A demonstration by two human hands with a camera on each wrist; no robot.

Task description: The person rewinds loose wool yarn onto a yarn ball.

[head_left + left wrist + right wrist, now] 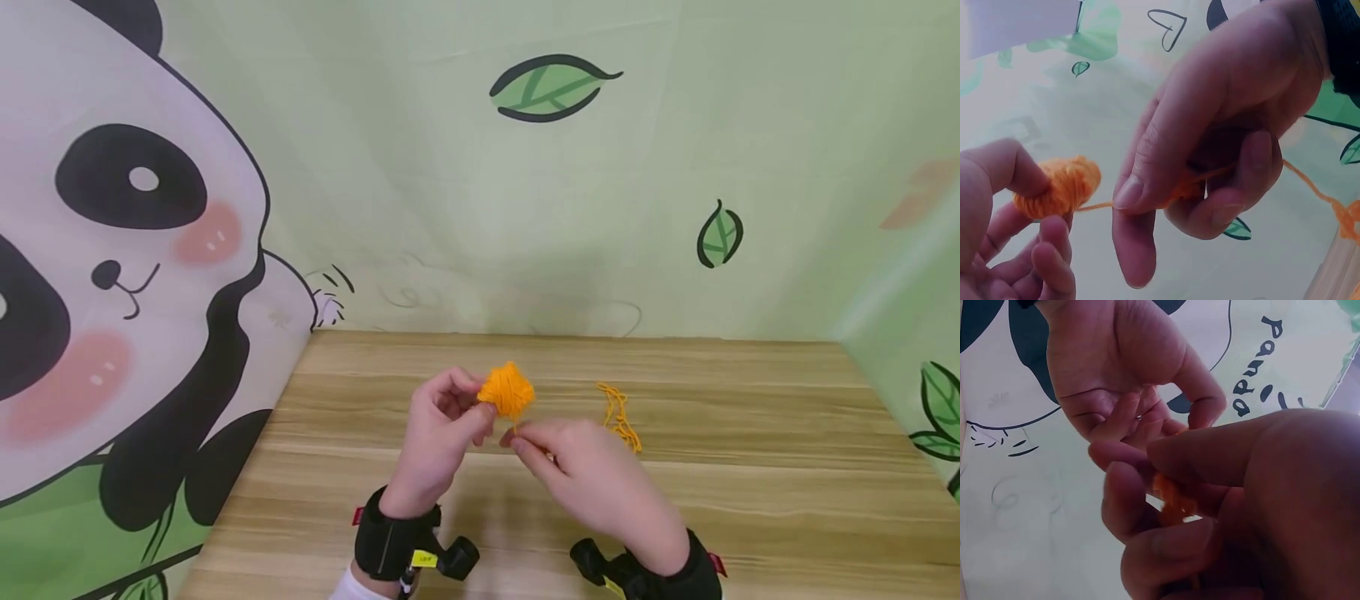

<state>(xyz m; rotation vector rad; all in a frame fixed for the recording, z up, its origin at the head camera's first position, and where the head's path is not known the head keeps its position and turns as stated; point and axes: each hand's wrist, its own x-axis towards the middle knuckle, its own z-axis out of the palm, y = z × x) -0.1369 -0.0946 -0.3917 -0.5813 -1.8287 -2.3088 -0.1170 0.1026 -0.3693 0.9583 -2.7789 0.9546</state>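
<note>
One left hand (441,433) is seen, its thumb and fingers pinched on one orange yarn ball (507,390) above one wood-grain tabletop (322,517); rightward, one strand (1095,205) is pinched by one right hand (592,468), thumb against forefinger; beyond, one loose yarn bundle (623,423) is laid.

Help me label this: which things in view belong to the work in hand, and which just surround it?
Work in hand:
Wound orange yarn bundle, in the left grip
Thin orange strand, pinched in the right grip
Loose orange yarn length, apparently joined to that strand

Just around:
Flat wood-grain tabletop
Pale-green panda-print backdrop
Black wrist straps
</note>
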